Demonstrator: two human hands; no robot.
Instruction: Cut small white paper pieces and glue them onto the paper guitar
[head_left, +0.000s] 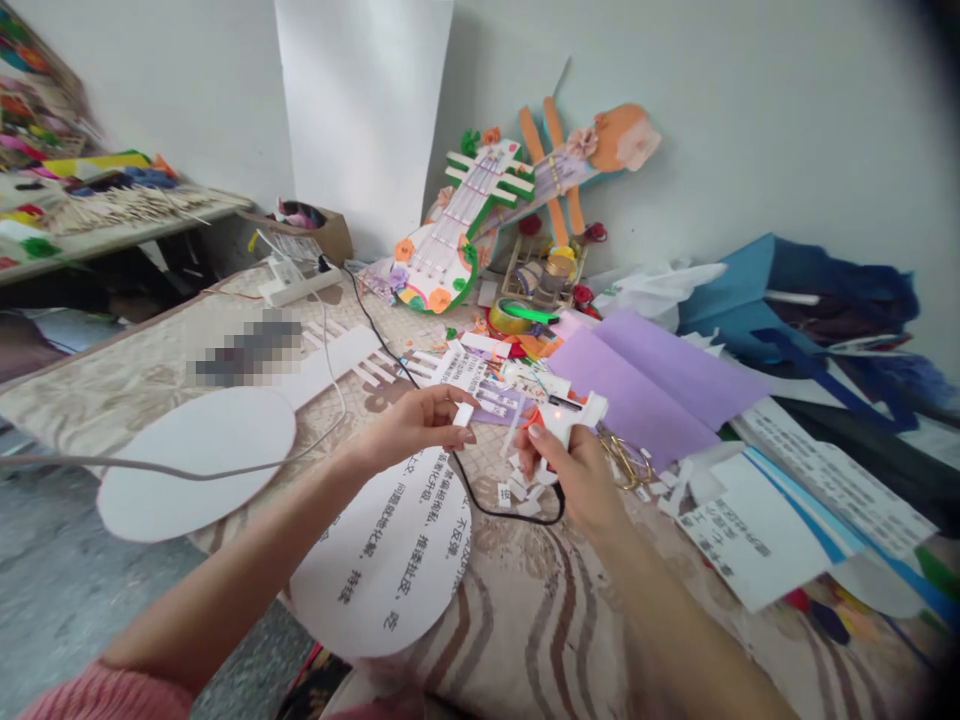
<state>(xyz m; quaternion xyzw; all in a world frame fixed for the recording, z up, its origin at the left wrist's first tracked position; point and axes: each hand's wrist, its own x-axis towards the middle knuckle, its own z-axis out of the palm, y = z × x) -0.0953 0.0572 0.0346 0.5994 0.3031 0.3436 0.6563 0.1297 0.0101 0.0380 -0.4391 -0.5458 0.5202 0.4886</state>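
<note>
My left hand [416, 428] pinches a small white foam-board piece [464, 414] between thumb and fingers. Wrapped around a white hot glue gun [561, 420] with an orange trigger is my right hand [581, 465]. The gun's nozzle end is near the left hand's piece, apart from it. Below the left hand lies a round white cut-out [382, 570] printed with characters, its neck reaching up under the hands. A second plain guitar-shaped cut-out [202, 455] lies to the left. Small white offcuts [523, 490] are scattered below the gun, beside its black cord [517, 519].
Finished paper instruments [442, 240] lean on the wall. Purple sheets [637, 385], scissors [626, 455] and printed papers [757, 530] lie to the right. Green and yellow tape rolls [514, 316] sit behind the hands. A power strip [300, 285] is at the back left; a grey cable [150, 463] crosses the left side.
</note>
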